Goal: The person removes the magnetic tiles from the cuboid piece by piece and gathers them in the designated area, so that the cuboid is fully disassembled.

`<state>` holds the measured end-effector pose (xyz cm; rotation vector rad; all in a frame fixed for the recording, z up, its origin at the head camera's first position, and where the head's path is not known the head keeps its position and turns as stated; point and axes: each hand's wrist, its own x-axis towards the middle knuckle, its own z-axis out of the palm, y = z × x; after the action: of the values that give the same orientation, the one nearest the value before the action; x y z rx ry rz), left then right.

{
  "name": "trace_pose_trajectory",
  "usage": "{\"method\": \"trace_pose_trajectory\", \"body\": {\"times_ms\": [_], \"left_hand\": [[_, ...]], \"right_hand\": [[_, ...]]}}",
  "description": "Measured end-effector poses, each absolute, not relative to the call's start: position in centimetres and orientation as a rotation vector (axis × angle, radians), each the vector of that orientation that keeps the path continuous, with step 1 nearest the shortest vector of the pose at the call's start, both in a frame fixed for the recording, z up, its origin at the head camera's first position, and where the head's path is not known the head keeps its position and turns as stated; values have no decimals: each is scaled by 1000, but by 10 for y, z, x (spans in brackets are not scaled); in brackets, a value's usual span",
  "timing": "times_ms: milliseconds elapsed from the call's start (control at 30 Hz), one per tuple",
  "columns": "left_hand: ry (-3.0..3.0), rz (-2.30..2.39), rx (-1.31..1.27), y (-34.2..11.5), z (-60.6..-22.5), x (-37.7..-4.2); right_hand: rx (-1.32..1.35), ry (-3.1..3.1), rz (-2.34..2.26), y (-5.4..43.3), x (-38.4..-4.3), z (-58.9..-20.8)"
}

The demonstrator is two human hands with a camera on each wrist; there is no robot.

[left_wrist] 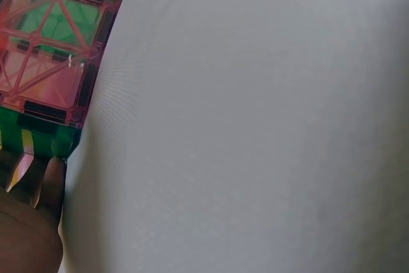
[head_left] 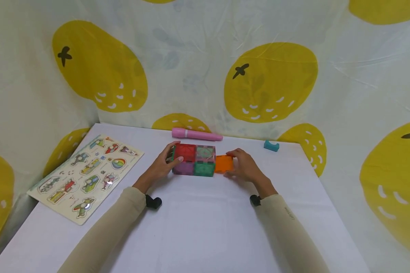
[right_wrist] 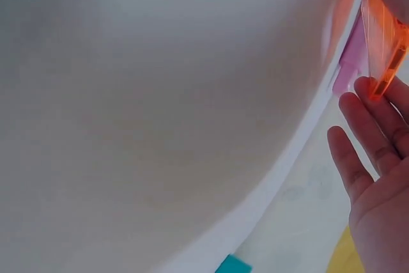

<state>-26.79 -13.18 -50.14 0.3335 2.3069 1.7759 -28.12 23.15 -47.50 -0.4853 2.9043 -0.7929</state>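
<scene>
A box built of translucent magnetic tiles (head_left: 205, 168), in red, purple, pink and green, stands in the middle of the table. My left hand (head_left: 164, 163) grips its left end, thumb on the near side and fingers at the back. In the left wrist view, fingertips touch a green tile (left_wrist: 38, 133) below a pink lattice tile (left_wrist: 48, 87). At the box's right end, my right hand (head_left: 244, 165) pinches an orange magnetic tile (head_left: 223, 164) between thumb and fingers. The right wrist view catches this orange tile (right_wrist: 388, 49) edge-on, with the lower fingers spread.
A wooden picture puzzle board (head_left: 89, 174) lies at the left of the white table (head_left: 205, 227). Behind the box is a pink marker-shaped stick (head_left: 198, 135). A small teal curved block (head_left: 271, 146) sits near the back right edge. Fruit-print cloth (head_left: 191, 76) hangs behind.
</scene>
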Motion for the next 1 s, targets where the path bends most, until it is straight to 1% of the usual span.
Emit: {"method": "trace_pose_trajectory", "body": {"times_ms": [200, 400, 700, 1000], "left_hand": [[2312, 1771, 328, -132, -502, -267], [2315, 1777, 346, -132, -503, -268], [2333, 1771, 375, -132, -503, -270], [2325, 1778, 382, -132, -503, -269]], "right_hand": [[-357, 2882, -901, 248, -287, -470], [-262, 2860, -916, 263, -303, -466], [-119, 2808, -896, 270, -322, -474], [-111, 2837, -826, 273, -330, -485]]}}
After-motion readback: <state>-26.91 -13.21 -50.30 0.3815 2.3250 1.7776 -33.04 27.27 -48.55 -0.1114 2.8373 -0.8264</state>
